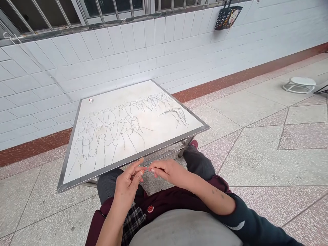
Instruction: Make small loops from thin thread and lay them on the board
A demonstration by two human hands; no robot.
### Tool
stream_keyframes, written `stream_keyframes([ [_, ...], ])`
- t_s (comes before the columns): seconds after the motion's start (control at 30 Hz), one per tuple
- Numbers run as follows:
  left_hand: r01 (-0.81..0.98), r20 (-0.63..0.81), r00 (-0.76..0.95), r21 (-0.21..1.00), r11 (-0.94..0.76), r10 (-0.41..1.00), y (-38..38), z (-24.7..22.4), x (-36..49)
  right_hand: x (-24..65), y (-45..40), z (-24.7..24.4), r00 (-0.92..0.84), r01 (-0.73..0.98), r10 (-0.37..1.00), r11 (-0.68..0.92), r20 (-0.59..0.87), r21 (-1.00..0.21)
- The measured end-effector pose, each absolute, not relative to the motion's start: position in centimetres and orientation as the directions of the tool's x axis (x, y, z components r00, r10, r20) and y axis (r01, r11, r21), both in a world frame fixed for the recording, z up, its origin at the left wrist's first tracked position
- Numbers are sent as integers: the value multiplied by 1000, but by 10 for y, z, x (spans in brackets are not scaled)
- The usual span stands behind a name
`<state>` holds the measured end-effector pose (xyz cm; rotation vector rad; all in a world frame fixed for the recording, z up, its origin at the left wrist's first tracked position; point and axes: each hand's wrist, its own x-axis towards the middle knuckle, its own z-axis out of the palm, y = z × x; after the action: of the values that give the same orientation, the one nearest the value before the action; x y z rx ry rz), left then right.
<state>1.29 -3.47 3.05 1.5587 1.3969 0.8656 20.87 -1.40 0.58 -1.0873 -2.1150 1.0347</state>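
My left hand (130,181) and my right hand (171,171) meet fingertip to fingertip above my lap, just off the table's front edge. Both are closed in a pinch on a thin wire (145,167), of which only a faint bit shows between the fingertips. On the white table (159,136) lie rows of wires bent into round loops with long tails, such as one loop (82,159) near the front left corner. A bundle of loose, curved wires (178,112) rests at the table's right side.
A small white and red object (91,100) sits at the table's far left corner. Behind the table runs a white tiled wall (128,51) with barred windows and a hanging dark patterned bag (228,17). A white stool (301,83) stands far right.
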Motion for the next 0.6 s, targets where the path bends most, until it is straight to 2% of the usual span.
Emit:
stream_keyframes([
  [0.27,356,-17,67,934,-8,998,-33,25,10,208,-12,4,-565,414,815,416,129,-810],
  [0.4,349,-6,107,937,-32,994,-31,22,12,203,-10,0,-537,379,825,422,176,-823],
  [0.6,493,-7,207,865,-98,978,-27,28,-1,203,-7,-7,-557,315,808,419,192,-852],
])
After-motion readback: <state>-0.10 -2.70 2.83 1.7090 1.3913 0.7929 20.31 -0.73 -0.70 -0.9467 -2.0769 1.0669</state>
